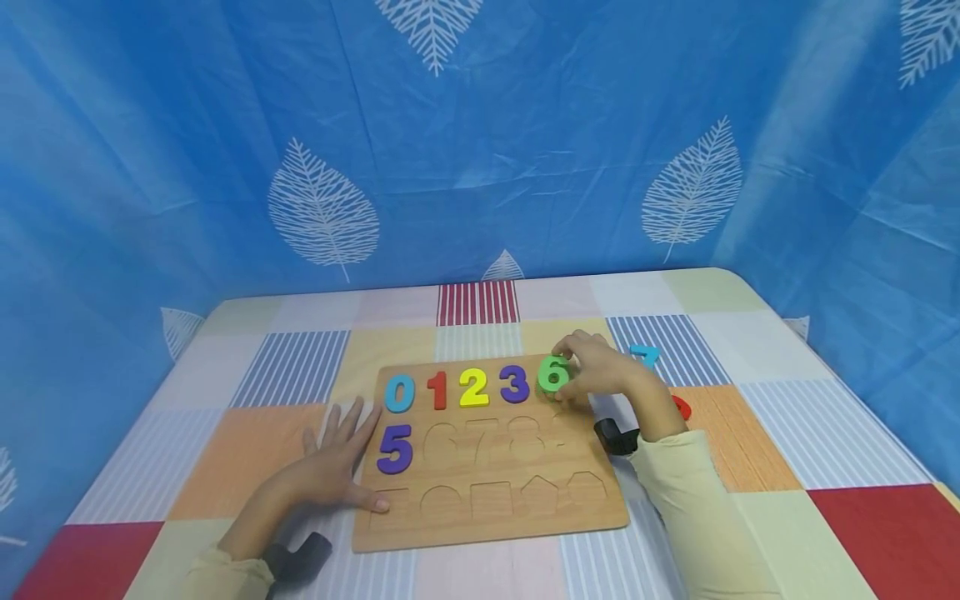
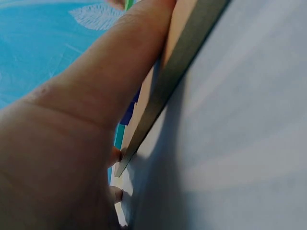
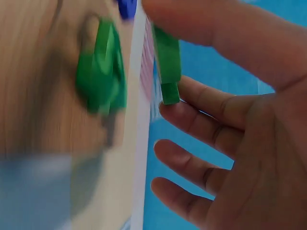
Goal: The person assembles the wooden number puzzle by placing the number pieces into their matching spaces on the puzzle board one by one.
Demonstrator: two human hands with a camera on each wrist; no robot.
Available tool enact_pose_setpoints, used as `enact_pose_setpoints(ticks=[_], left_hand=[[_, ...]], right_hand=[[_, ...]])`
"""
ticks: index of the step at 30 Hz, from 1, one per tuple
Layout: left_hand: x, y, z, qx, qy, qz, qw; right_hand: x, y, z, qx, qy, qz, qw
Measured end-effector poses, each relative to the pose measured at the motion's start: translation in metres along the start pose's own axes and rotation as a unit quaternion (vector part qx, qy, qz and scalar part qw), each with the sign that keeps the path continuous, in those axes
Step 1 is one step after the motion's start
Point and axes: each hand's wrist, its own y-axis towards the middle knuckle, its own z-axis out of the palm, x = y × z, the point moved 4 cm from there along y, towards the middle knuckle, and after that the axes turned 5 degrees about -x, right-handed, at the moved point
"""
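Note:
A wooden number board lies on the table. In its top row sit a blue 0, red 1, yellow 2 and purple 3; a purple 5 begins the row below. My right hand pinches a green number 6 by its edge, over the board's top right corner. Below it, the right wrist view shows another green piece on the board, blurred. My left hand rests at the board's left edge, fingers spread, thumb on its surface.
To the right of the board lie a light blue 7 and a red piece, partly hidden by my right arm. A patchwork cloth covers the table. Blue curtains hang behind and at both sides.

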Motion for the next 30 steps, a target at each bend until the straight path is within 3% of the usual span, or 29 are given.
enact_pose_setpoints(ticks=[13, 18, 30], left_hand=[[-0.002, -0.002, -0.002, 0.001, 0.001, 0.007, 1.0], [-0.003, -0.002, -0.002, 0.003, 0.002, 0.001, 1.0], [-0.002, -0.003, 0.0, 0.014, 0.005, -0.01, 0.9998]], right_hand=[[0.079, 0.004, 0.039, 0.006, -0.061, -0.067, 0.9959], [0.11, 0.006, 0.058, 0.026, -0.078, -0.099, 0.9917], [0.136, 0.004, 0.083, 0.058, -0.106, -0.115, 0.986]])
